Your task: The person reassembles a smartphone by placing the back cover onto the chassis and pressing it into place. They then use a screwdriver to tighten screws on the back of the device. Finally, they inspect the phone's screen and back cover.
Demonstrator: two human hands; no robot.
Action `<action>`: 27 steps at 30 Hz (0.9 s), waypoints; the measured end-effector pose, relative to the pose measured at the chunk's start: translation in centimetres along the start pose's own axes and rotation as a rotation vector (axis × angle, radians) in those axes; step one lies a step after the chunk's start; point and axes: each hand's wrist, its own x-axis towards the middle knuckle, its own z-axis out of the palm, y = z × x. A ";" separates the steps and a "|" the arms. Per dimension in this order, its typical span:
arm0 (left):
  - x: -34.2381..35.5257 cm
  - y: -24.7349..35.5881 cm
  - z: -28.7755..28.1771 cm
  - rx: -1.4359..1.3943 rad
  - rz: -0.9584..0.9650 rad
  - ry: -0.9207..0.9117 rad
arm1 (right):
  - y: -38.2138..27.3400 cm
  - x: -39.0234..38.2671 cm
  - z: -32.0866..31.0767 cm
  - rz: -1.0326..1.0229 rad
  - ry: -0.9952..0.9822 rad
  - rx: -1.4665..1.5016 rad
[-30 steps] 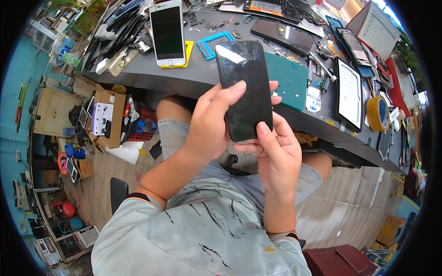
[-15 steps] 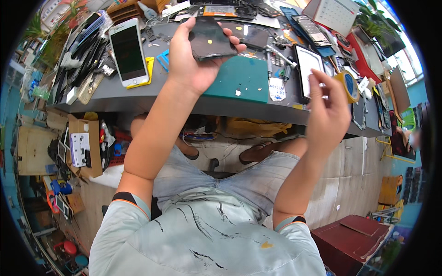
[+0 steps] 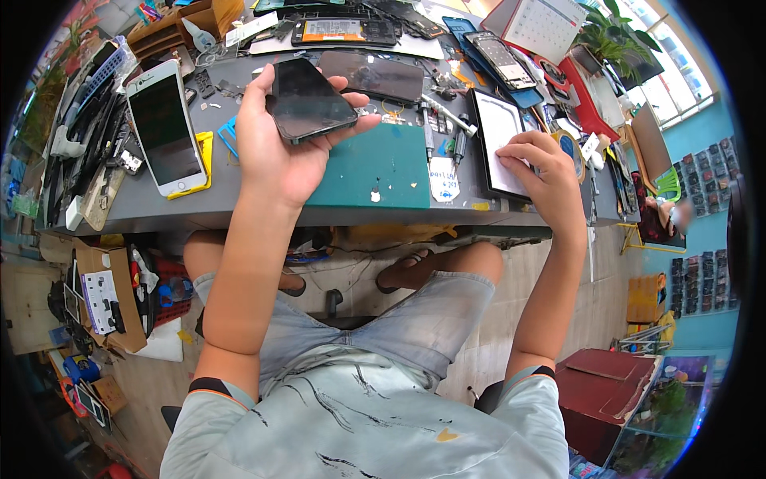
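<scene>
Grey surface (image 3: 222, 182) packed with phone parts and tools, blue wall (image 3: 710, 209) away to the right, and right in the thick of it we've got two bare hands at work. Left hand (image 3: 281, 164) first: palm up, fingers curled round a black smartphone (image 3: 309, 100), thumb along its left edge, fingertips poking out past the right one. That phone sits tilted in the grip, glossy face up, by the far left part of a teal mat (image 3: 375, 164).

Over to the right hand (image 3: 546, 169)! It's at the near right of a black-rimmed tray (image 3: 493, 185) with a white panel (image 3: 496, 116) inside, thumb and forefinger drawn close together over the white; whether they pinch anything, can't tell from this view. Just right of those knuckles, a roll of tape (image 3: 570, 145), partly covered.

Between the hands, a white tag (image 3: 444, 182) lies at the mat's right edge, a dark-handled screwdriver (image 3: 460, 145) just beyond. Far side now: a dark phone (image 3: 373, 76) lying flat, and farther, a phone shell showing an orange battery (image 3: 335, 31). Out left, a white smartphone (image 3: 166, 132) leans on a yellow stand (image 3: 206, 156). Far right, a desk calendar (image 3: 542, 25) beside a leafy plant (image 3: 618, 38).
</scene>
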 end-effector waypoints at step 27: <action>0.2 -0.4 -0.1 -0.180 0.004 0.073 | -0.3 1.9 -1.5 -0.400 -0.155 -0.261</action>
